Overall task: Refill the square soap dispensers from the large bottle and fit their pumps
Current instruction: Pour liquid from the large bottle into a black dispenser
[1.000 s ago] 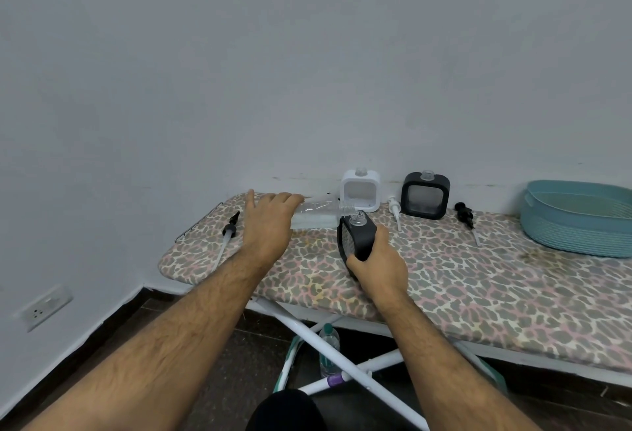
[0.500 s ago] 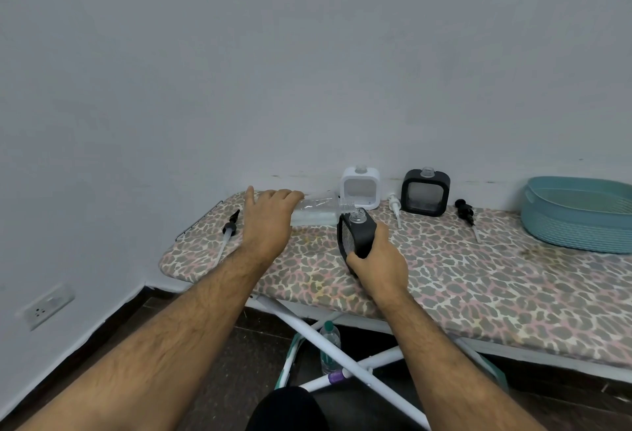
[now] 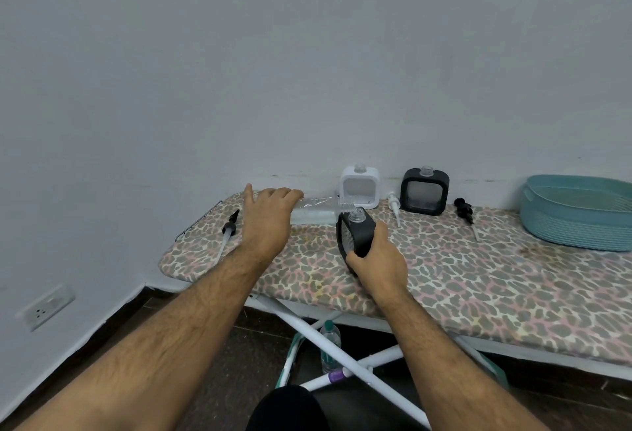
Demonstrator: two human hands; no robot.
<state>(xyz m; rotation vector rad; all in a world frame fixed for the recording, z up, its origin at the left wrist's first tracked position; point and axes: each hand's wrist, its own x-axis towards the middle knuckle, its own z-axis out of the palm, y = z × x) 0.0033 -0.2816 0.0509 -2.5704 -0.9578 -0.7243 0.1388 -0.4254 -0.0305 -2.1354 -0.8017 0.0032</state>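
The left hand (image 3: 270, 222) grips a tipped clear bottle (image 3: 313, 213); the right hand (image 3: 374, 256) clamps a black dispenser (image 3: 355, 235). Behind stand a white dispenser (image 3: 359, 187), loose pumps (image 3: 394, 204) and a teal basket (image 3: 578, 215).

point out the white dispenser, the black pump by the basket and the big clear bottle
white dispenser (image 3: 359, 191): head view, on its front face.
black pump (image 3: 463, 209): head view, on its black head.
clear bottle (image 3: 313, 213): head view, on its body, beside the left hand (image 3: 268, 222).

Leopard-print ironing board (image 3: 478, 280) with dispensers (image 3: 359, 187), pumps (image 3: 394, 204), teal basket (image 3: 578, 213)
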